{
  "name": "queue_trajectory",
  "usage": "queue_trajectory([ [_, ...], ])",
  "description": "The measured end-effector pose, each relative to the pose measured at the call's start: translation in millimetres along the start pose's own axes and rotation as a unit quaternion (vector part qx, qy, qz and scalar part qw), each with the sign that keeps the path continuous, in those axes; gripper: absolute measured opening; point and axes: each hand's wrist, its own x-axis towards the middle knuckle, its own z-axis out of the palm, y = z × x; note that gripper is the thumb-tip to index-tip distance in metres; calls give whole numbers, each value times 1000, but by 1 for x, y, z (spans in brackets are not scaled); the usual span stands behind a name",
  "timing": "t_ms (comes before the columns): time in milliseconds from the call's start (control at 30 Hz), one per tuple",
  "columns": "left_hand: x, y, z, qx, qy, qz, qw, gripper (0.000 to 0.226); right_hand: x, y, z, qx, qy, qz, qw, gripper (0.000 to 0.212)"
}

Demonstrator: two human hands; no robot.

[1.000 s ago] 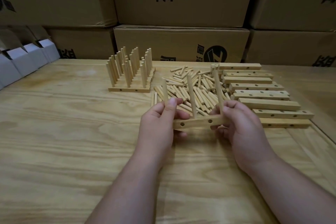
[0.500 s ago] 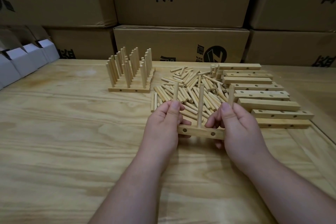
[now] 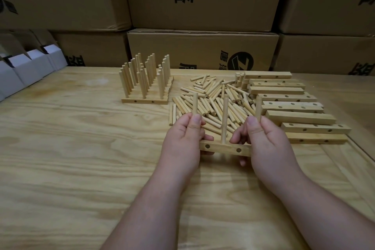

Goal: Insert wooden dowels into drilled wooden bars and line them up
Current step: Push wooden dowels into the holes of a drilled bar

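Ends of drilled bar [image 3: 224, 149] hidden behind both hands; contact with desk [image 3: 71, 148] unclear. Left hand [image 3: 183, 142] grip pinched on left dowel [image 3: 195, 105]; right hand [image 3: 267, 144] grip pinched on right dowel [image 3: 258, 108]. Middle dowel [image 3: 224, 119] upright in bar, two side holes visible. Bar mid-desk, before loose dowel pile [image 3: 215, 97].

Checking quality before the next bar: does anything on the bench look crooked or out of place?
Nothing stands out. The bar held by the left hand and right hand carries three upright dowels.
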Motion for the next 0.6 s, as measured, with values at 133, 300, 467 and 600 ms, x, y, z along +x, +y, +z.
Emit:
queue_trajectory([
  [133,1,-1,-1,-2,-19,-8,1000,32,0,1,0,6,1,0,1000,43],
  [300,0,1,-1,-51,-50,-42,997,38,1,-2,-4,-16,15,-28,999,45],
  [467,2,11,-5,-165,-71,-124,976,73,-3,-3,-3,-99,29,-114,988,39],
  [600,3,14,-4,-150,-35,-144,977,77,-5,-3,-1,-121,16,-164,979,36],
])
